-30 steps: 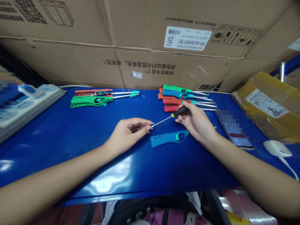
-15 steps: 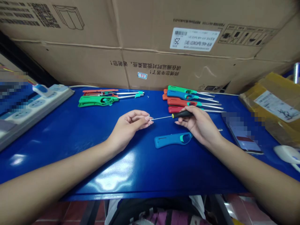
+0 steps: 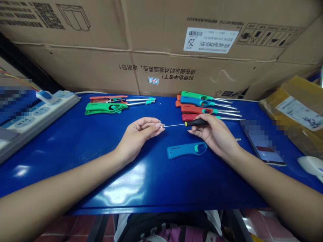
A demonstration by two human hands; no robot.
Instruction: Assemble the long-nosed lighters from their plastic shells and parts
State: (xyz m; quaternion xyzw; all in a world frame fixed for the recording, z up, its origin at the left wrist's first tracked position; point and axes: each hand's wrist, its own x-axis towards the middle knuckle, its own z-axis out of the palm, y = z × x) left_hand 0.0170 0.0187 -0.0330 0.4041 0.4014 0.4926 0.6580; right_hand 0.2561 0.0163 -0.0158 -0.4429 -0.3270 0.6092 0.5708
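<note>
My right hand [image 3: 218, 134] grips the black handle of a screwdriver [image 3: 196, 123], its thin shaft pointing left. At the tip, the fingers of my left hand [image 3: 137, 134] are pinched together; whatever tiny thing they hold is too small to make out. Below the shaft a blue gas lighter [image 3: 180, 151] lies on the table, its front part hidden by my right hand. Beyond that hand rests a group of lighters [image 3: 194, 109] in red, orange, blue and green with metal tubes. Farther left are green and orange lighters [image 3: 103, 108], some apparently opened.
A large cardboard box [image 3: 161, 40] stands along the back of the blue table [image 3: 83, 181]. At the left is a white power strip [image 3: 37, 116] with a plug. On the right are a phone [image 3: 262, 144], a taped carton [image 3: 295, 111] and a white rounded object [image 3: 310, 165].
Both hands keep almost the same pose, with the screwdriver tip still at the left fingertips. The view has shifted very slightly.
</note>
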